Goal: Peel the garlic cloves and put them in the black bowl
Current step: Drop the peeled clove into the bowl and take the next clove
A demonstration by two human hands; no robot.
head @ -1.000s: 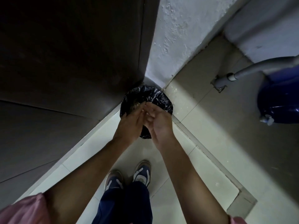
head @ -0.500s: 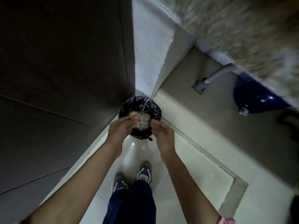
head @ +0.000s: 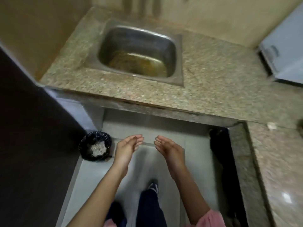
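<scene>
Across the upper frame runs a speckled stone counter (head: 213, 82), its steel sink (head: 179, 63) holding murky water. At the right edge a dark shape (head: 301, 123), cut off, and a pale bit (head: 271, 125) beside it are too smeared to name as black bowl or garlic. Lower left, the black-lined bin (head: 83, 145) holds pale scraps (head: 98, 149). The left hand (head: 126, 148) and right hand (head: 170, 149), lately over the bin, have drawn clear of it, fingers loosely curled, holding nothing.

Two empty hands, left hand (head: 129, 145) and right hand (head: 168, 147), hover apart before a steel sink (head: 177, 63); lined bin (head: 95, 145) at left.
</scene>
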